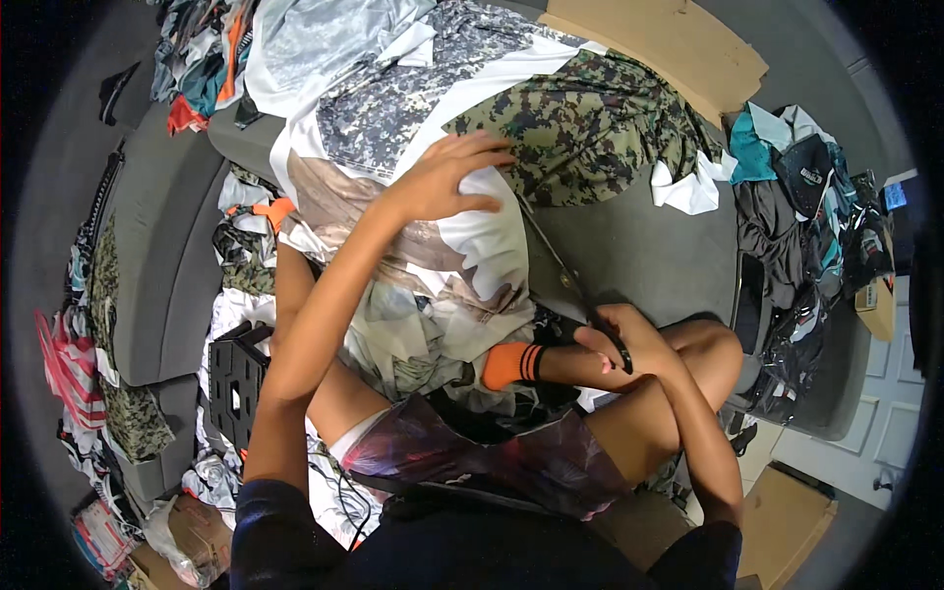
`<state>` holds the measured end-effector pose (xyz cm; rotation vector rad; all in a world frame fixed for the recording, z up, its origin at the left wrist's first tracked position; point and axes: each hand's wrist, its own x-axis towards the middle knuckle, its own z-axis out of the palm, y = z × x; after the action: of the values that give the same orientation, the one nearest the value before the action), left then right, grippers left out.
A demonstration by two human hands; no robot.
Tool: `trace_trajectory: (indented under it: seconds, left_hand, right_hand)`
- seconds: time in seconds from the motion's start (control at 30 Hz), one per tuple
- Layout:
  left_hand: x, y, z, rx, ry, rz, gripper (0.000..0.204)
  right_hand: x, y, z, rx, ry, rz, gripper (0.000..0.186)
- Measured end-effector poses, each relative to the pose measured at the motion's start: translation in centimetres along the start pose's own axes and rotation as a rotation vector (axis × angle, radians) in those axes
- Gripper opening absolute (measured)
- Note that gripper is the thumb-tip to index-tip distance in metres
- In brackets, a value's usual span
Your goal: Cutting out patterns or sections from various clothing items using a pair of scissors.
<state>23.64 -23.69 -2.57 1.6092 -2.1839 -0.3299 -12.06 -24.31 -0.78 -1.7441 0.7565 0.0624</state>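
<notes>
My left hand (447,182) lies over printed fabric with its fingers spread, holding nothing I can see. Under and around it is a white-bordered cloth with brown patches (339,202). Just beyond the fingertips, a green digital-camouflage fabric (580,128) spreads to the right, and a grey camouflage piece (383,108) lies farther left. In my right hand (634,339), near my bent knee, is a pair of long dark scissors (562,270). Their blades point up and left, with the tip close to the edge of the white cloth. My right fingers are closed round the black handles.
The fabrics lie on a grey couch (669,261). Brown cardboard (678,49) stands behind them. Dark and teal clothing (787,197) is heaped at right beside a phone (750,290). A black plastic crate (236,383) sits by my left leg, amid cloth scraps.
</notes>
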Motion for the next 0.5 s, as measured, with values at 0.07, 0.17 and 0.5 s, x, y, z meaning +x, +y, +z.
trace_trajectory:
  seconds: [0.07,0.17,0.5]
  left_hand:
    - [-0.1,-0.5,0.6,0.088,0.011,0.007,0.069]
    - [-0.2,-1.1,0.9,0.15,0.041,-0.005,0.079]
    - [-0.8,-2.7,2.8,0.302,0.192,0.058,0.086]
  right_hand:
    - [0.4,-0.3,0.6,-0.065,0.013,-0.014,0.03]
    - [0.9,-1.0,1.5,0.068,0.081,0.04,0.035]
    - [2.5,-1.7,3.5,0.176,0.148,0.161,0.032]
